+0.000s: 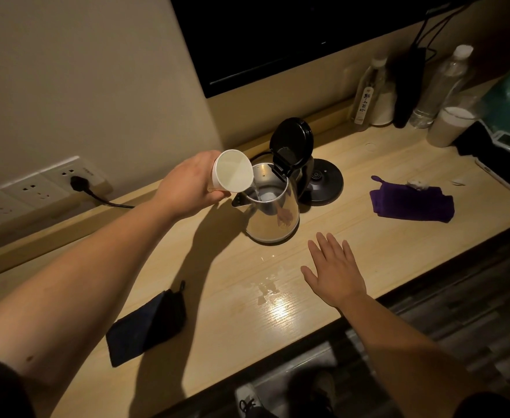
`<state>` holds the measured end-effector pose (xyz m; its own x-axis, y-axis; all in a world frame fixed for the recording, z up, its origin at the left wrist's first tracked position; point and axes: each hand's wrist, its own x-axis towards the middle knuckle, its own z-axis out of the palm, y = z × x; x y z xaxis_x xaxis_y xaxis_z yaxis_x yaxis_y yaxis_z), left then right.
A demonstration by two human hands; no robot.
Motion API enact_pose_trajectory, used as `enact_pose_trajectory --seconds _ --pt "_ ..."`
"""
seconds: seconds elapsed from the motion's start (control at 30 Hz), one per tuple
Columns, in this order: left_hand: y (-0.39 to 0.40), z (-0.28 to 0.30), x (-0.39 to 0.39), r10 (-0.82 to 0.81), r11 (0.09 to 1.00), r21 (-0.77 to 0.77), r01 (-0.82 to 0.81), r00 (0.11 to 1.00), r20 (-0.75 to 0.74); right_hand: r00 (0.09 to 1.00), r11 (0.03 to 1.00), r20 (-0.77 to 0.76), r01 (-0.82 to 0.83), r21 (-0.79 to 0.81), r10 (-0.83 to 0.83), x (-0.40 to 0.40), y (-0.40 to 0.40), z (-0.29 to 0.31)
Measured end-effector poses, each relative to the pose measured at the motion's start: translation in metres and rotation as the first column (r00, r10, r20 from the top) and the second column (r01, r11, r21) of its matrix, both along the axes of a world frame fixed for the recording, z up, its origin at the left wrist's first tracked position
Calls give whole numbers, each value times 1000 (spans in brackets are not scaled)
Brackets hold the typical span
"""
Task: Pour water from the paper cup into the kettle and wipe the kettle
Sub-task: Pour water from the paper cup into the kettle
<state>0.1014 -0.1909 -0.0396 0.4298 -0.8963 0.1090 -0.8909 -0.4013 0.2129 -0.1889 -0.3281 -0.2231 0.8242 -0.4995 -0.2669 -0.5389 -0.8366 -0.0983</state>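
Note:
A steel kettle (273, 212) stands on the wooden counter (353, 236) with its black lid (291, 143) flipped up. My left hand (187, 185) grips a white paper cup (232, 171), tilted over the kettle's mouth, and a thin stream of water runs from its rim into the kettle. My right hand (333, 271) rests flat on the counter just in front of the kettle, fingers spread, holding nothing. A purple cloth (410, 202) lies to the right of the kettle. A dark cloth (148, 324) lies at the front left.
The kettle's black base (323, 181) sits behind it. A small water puddle (266, 289) shines near my right hand. Bottles (441, 86) and a white cup (450, 126) crowd the back right. A plug (80, 184) sits in wall sockets at left.

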Motion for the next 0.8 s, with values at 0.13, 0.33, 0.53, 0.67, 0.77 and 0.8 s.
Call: enact_pose_trajectory --seconds 0.13,0.33,0.53,0.67,0.77,0.8 --pt "-1 2 0 -5 1000 1 5 1000 8 1000 1000 -11 0 4 0 0 0 1" --pt "-1 3 -1 -8 1000 -5 8 1000 6 1000 1000 0 5 25 -5 0 0 1" --pt "-1 6 -2 -15 1000 3 15 1000 17 1000 1000 2 3 23 -3 0 0 3" --pt "1 5 -1 -28 1000 6 28 999 23 1000 1000 11 7 29 -7 0 0 2" --pt "1 6 0 -24 1000 10 24 999 22 1000 999 13 9 33 -10 0 0 2" --pt "1 6 0 -23 1000 9 23 999 22 1000 1000 14 8 30 -8 0 0 2"
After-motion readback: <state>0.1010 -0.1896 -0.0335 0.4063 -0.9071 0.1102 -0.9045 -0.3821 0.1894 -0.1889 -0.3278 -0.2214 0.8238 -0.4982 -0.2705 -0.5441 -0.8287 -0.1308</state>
